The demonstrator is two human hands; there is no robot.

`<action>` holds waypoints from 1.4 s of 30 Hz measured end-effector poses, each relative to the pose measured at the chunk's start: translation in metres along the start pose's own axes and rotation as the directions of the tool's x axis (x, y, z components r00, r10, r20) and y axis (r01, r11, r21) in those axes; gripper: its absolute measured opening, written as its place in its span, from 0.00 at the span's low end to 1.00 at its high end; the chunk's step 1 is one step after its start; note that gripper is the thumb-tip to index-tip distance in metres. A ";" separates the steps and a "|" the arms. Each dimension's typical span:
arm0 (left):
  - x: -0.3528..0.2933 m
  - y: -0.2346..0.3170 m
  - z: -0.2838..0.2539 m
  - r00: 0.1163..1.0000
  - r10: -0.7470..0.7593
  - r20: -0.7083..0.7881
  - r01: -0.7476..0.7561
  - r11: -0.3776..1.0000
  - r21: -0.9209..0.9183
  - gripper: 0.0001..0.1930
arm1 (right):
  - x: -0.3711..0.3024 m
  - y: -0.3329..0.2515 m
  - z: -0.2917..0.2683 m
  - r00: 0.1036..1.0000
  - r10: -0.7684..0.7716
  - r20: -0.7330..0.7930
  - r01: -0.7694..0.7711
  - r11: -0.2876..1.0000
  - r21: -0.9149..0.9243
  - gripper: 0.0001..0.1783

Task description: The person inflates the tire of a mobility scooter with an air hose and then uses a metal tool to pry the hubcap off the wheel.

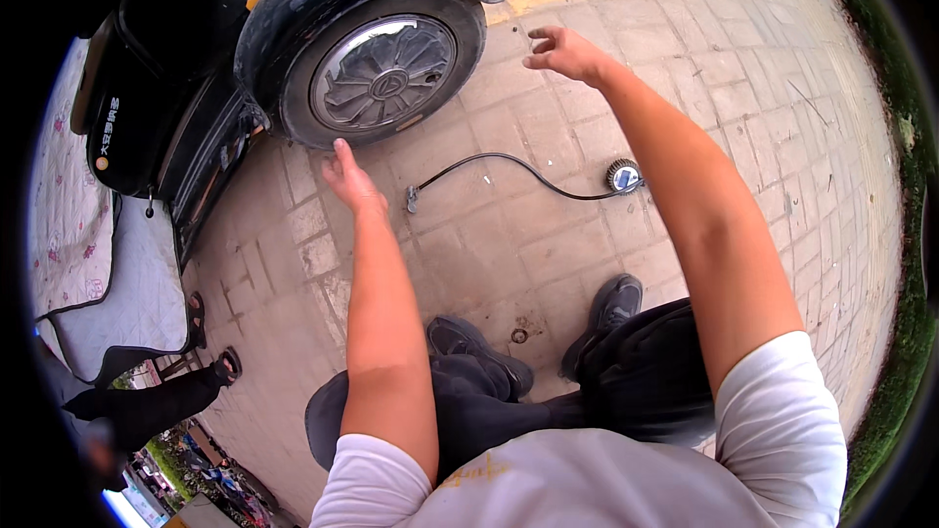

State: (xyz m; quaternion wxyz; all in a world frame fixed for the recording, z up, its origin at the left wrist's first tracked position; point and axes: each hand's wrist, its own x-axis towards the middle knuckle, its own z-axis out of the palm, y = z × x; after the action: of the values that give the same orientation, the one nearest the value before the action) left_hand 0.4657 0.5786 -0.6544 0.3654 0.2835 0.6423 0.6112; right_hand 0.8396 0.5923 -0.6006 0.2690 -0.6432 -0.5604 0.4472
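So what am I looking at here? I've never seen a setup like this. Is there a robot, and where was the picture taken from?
There is no robot: these are a person's own bare hands. One wide, round-looking lens worn on the head looks down, so the forearms rise from below and straight edges bend near the rim.

The left hand is just below the wheel of a black vehicle; whether it touches the tyre is hard to tell. The right hand is out to the wheel's right, fingers apart. Neither visibly holds anything.

On the paving lies a thin black hose, with a small metal fitting at one end and a round gauge at the other.
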 end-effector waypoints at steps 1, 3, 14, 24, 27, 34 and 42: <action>0.017 0.008 -0.005 0.983 0.145 0.111 -0.135 0.987 -0.087 0.33 | 0.004 -0.016 0.012 0.996 0.030 -0.089 -0.008 0.969 0.245 0.42; 0.024 0.026 0.004 0.960 0.204 0.193 -0.186 0.977 -0.104 0.31 | 0.014 -0.013 0.041 0.986 0.081 -0.148 0.021 0.810 0.586 0.50; 0.028 0.040 -0.010 0.970 -0.028 0.242 0.009 0.997 0.079 0.29 | 0.049 -0.018 0.109 0.960 -0.031 -0.279 0.241 0.605 0.759 0.42; 0.011 0.042 -0.032 0.969 -0.177 0.172 0.130 0.959 0.252 0.33 | 0.050 -0.021 0.104 0.880 -0.172 -0.442 0.442 0.633 0.635 0.37; 0.001 0.038 -0.037 0.935 -0.315 0.162 0.201 0.849 0.489 0.36 | 0.038 -0.033 0.105 0.917 -0.122 -0.381 0.368 0.631 0.683 0.39; -0.058 0.215 0.074 0.527 0.106 0.843 -0.516 0.828 0.218 0.21 | 0.033 -0.010 0.162 0.960 0.271 -0.068 -0.053 0.417 0.907 0.36; 0.045 0.281 0.100 0.222 0.478 0.850 -0.975 0.138 0.177 0.23 | 0.033 -0.018 0.165 0.970 0.215 0.110 -0.152 0.187 0.970 0.33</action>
State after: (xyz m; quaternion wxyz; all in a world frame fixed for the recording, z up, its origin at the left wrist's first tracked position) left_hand 0.4981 0.6990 -0.3798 0.0222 0.8735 0.4022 0.2734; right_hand 0.6854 0.6029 -0.6697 0.5708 -0.4047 -0.0682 0.7112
